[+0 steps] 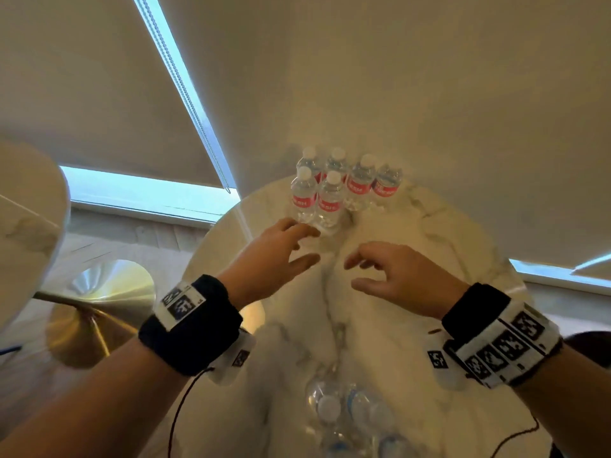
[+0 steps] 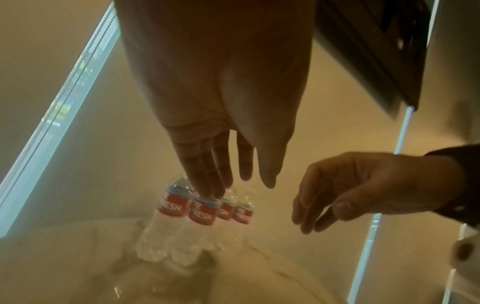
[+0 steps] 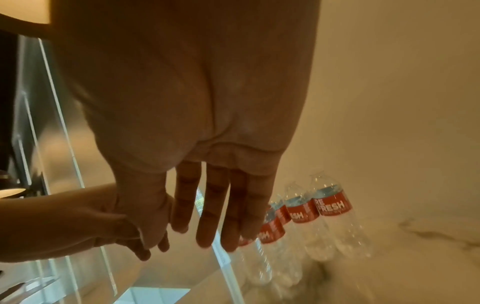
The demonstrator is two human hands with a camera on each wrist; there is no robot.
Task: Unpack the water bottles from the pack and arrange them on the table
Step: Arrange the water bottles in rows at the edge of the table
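Six upright bottles (image 1: 344, 186) stand clustered on the table (image 1: 446, 246) at 12 o'clock from both hands, the nearest just beyond the left hand (image 1: 274, 256). Clear plastic, white caps, red labels. The pack (image 1: 350, 421) lies at 6 o'clock. Left hand and right hand (image 1: 400, 276) hover palm-down, fingers loosely spread, holding nothing

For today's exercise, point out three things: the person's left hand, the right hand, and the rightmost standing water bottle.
left hand (image 1: 269, 256), head view, back of hand.
right hand (image 1: 405, 276), head view, back of hand.
rightmost standing water bottle (image 1: 386, 188), head view, red label.
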